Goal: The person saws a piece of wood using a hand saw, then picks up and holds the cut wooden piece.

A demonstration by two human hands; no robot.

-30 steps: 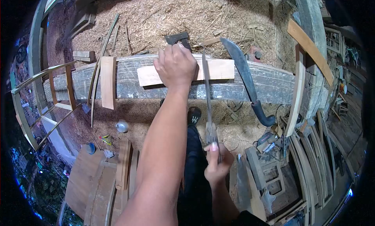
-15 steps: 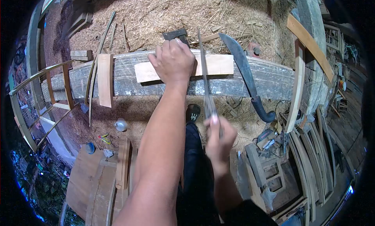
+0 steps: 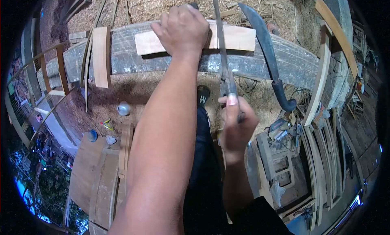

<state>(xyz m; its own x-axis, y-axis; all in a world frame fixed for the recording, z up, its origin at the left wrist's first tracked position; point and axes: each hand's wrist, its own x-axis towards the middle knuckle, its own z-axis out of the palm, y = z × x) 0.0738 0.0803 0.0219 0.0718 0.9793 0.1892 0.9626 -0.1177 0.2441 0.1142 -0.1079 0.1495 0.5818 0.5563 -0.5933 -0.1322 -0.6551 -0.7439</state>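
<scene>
You had two hands at work over one long, worn counter (image 3: 248,64). Your left hand (image 3: 183,32) was curled down over one pale board (image 3: 239,39), which lay lengthwise on the counter. I could not tell what was in that grip, because your hand hid it; one small dark bit (image 3: 195,6) stuck out past your knuckles. Your right hand (image 3: 239,123) had its grip closed around the back end of one long, thin blade (image 3: 223,58). The blade pointed away from you and crossed over the pale board, to the right of your left hand. I could not tell if it touched the wood. Just beside the board's right end lay one big curved knife (image 3: 262,34), its tip past the counter's far edge. Well to the left, one short board (image 3: 100,58) lay across the counter, with two thin strips (image 3: 87,86) beside it. One clear round thing (image 3: 123,109) sat on the ground.
</scene>
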